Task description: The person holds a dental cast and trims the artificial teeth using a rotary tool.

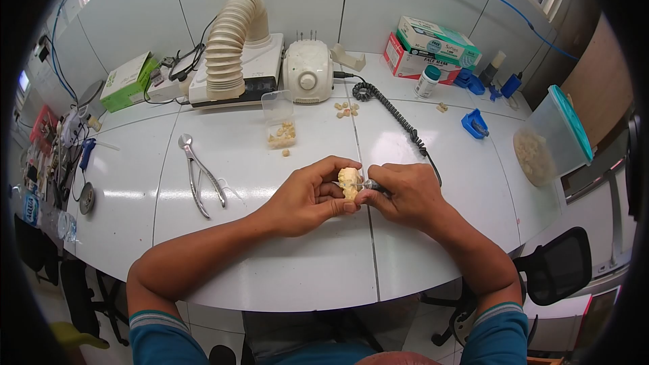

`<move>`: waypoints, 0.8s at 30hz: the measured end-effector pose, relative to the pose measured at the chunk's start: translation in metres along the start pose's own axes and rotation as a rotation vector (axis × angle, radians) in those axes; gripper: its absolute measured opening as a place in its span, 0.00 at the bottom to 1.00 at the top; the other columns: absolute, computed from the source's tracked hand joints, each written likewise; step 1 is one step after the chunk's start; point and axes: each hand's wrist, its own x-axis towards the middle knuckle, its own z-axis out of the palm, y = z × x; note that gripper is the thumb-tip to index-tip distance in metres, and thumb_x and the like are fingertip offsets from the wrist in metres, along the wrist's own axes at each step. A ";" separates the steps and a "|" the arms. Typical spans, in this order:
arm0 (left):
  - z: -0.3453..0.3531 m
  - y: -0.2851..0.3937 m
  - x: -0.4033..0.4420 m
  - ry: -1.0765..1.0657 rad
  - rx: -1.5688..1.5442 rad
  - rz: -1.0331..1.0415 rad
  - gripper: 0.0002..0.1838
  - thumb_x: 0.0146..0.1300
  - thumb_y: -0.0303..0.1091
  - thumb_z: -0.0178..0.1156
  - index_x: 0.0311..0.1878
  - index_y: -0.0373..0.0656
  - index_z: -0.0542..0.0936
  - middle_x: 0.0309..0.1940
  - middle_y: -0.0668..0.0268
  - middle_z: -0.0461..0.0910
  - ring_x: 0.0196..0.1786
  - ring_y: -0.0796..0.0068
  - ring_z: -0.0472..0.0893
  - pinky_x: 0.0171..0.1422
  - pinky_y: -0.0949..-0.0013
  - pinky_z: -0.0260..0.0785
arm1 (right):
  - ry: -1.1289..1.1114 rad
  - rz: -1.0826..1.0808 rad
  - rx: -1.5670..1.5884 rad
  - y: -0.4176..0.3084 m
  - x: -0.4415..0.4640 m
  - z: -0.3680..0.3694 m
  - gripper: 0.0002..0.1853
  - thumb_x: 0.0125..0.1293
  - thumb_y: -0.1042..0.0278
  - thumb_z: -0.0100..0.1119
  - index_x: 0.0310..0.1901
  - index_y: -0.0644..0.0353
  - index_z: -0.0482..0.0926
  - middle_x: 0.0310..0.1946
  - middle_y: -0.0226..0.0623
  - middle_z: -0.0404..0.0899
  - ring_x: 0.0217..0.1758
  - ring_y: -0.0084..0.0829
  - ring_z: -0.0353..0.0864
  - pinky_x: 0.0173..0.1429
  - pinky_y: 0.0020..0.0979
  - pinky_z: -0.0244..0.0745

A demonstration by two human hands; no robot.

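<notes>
Over the middle of the white table, my left hand (312, 197) pinches a small pale-yellow dental model (349, 182) between thumb and fingers. My right hand (408, 193) is closed around a rotary handpiece (370, 185), mostly hidden by the fingers. Its metal tip points left and meets the side of the model; whether it cuts cannot be made out. A coiled black cord (395, 113) runs from the white control box (308, 73) toward my right hand. Left of my hands lie metal extraction forceps (197, 174) with their handles apart.
Behind my hands stands a clear plastic box (278, 105) with yellowish pieces; another small pile (347, 109) lies nearby. A ribbed hose (226, 47) rises at the back. Mask boxes (433, 47), a white bottle (427, 82), a blue tray (475, 124) and a teal-lidded tub (551, 138) stand right.
</notes>
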 end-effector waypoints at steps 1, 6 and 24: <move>0.000 0.001 0.000 0.001 0.000 -0.006 0.36 0.78 0.27 0.72 0.83 0.36 0.66 0.65 0.56 0.83 0.67 0.71 0.86 0.74 0.68 0.81 | 0.002 -0.001 0.001 -0.001 0.000 0.000 0.25 0.72 0.35 0.72 0.40 0.53 0.85 0.26 0.34 0.85 0.26 0.43 0.87 0.28 0.45 0.74; 0.001 0.002 0.000 -0.001 -0.008 -0.007 0.35 0.79 0.27 0.71 0.83 0.36 0.66 0.65 0.55 0.83 0.68 0.70 0.86 0.74 0.67 0.81 | 0.050 0.000 -0.005 -0.001 0.000 0.002 0.27 0.71 0.34 0.73 0.39 0.54 0.83 0.26 0.34 0.85 0.26 0.42 0.87 0.28 0.44 0.74; 0.001 0.002 0.000 0.006 -0.009 0.016 0.35 0.79 0.29 0.71 0.82 0.36 0.67 0.64 0.56 0.83 0.66 0.71 0.87 0.71 0.68 0.82 | 0.054 0.004 -0.015 -0.001 -0.001 0.003 0.26 0.71 0.34 0.73 0.40 0.54 0.84 0.26 0.34 0.85 0.27 0.41 0.88 0.29 0.43 0.74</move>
